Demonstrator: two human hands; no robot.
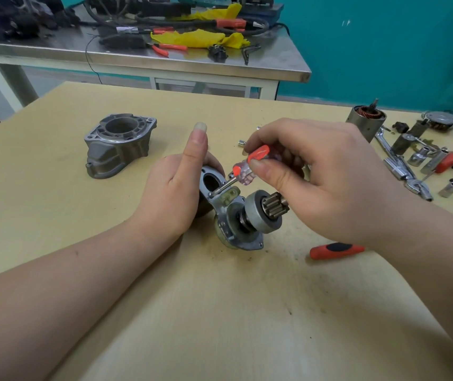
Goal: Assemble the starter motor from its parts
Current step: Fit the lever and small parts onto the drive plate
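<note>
**Screw Driven at the Plate**

While the left hand gripped the motor on the tabletop, thumb raised, the right hand pinched the screwdriver. Its shaft sloped down and left from the right hand, tip at the plate beside the oval opening. The pinion pointed right, under the right hand. The housing stood well apart, left.

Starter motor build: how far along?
Done: pinion gear already sits on the plate assembly.
In hand: left hand steadies it; right hand drives a screwdriver into the plate.
Left: nose housing and armature lie apart, unfitted.
</note>
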